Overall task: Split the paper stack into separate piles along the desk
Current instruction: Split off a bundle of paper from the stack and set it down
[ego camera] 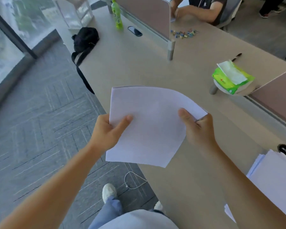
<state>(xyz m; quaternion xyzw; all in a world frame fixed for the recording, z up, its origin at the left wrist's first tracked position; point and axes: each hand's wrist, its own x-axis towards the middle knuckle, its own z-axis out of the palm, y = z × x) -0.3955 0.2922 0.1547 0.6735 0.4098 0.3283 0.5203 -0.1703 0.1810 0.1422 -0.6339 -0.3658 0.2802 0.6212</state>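
Observation:
I hold a thin bundle of white paper [149, 126] in the air over the near edge of the beige desk [196, 66]. My left hand [109, 133] grips its left edge, thumb on top. My right hand [196, 128] grips its right edge, thumb on top, and the sheets curve down on that side. A larger stack of white paper [276, 176] lies on the desk at the lower right, behind my right forearm, its sheets slightly fanned.
A green tissue pack [231, 78] sits on a round stand at right, a pen [237, 56] behind it. A black bag [85, 38], green bottle [116, 15], pushpins [183, 33] and a seated person [203, 9] are farther along. Dividers [277, 95] line the desk.

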